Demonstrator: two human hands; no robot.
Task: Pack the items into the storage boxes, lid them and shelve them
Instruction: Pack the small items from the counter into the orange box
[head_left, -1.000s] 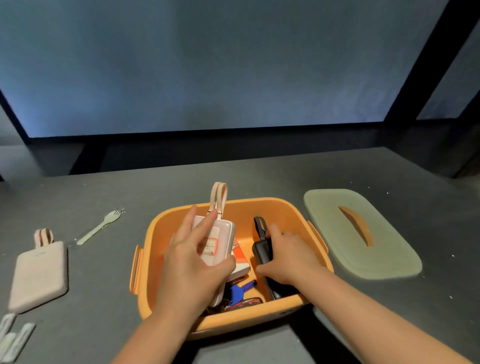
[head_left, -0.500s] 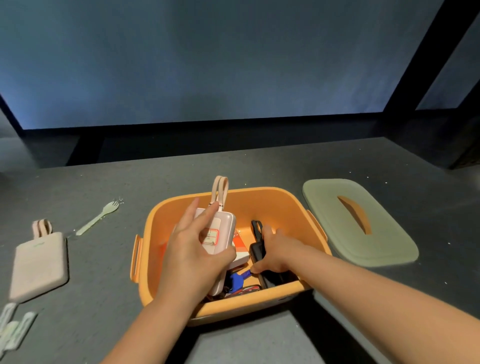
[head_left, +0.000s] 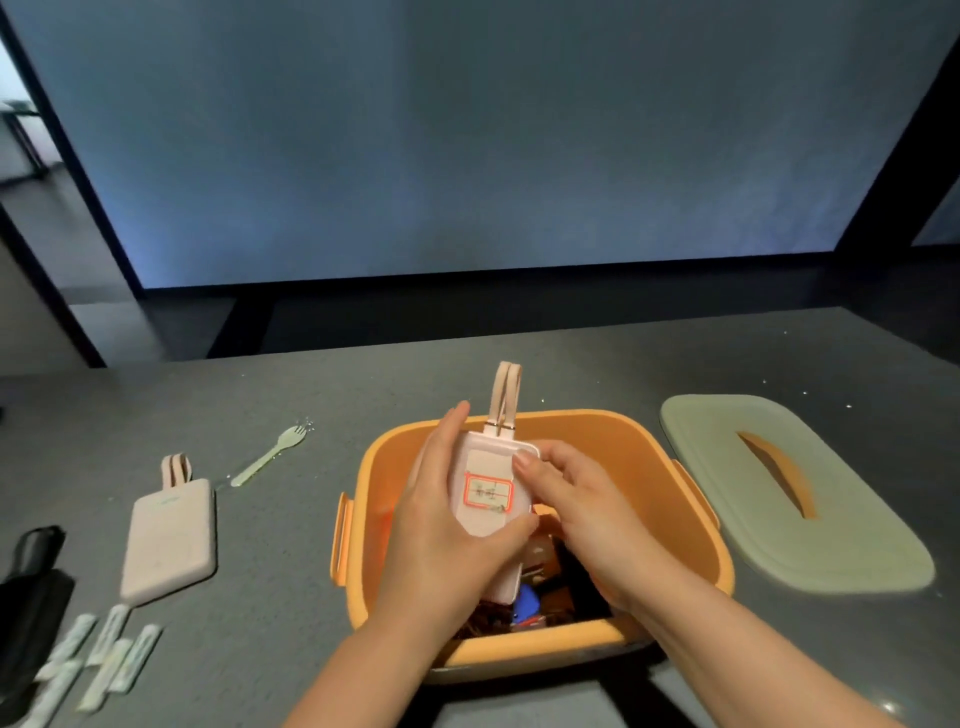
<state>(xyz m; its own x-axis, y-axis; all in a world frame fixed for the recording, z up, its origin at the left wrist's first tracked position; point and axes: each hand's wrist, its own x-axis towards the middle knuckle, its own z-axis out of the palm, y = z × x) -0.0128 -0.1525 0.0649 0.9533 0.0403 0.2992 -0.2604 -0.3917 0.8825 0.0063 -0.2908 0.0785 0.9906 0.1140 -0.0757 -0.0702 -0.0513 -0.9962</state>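
The left hand (head_left: 447, 525) grips a pale pink power bank (head_left: 488, 499) from its left side, fingers running up the back and thumb curled across the lower front, holding it upright over the orange storage box (head_left: 696, 551). The right hand (head_left: 576, 514) meets the same power bank from the right, its fingers bent round the upper right edge and a fingertip resting on the front by the red-framed label. The power bank's looped strap stands above the box's far rim.

The one box stands open on the grey surface (head_left: 291, 540), and inside it lie a blue item (head_left: 525, 610), a dark item under the right hand, and other small things too hidden to tell apart. One sage-green lid (head_left: 779, 493) with an orange handle slot lies flat just to the right of the box, apart from it.

To the left lie a second pink power bank (head_left: 169, 530), one pale green fork (head_left: 270, 457), about six small white packets (head_left: 98, 654) in a loose cluster, and a black pouch (head_left: 28, 587) at the frame's edge.
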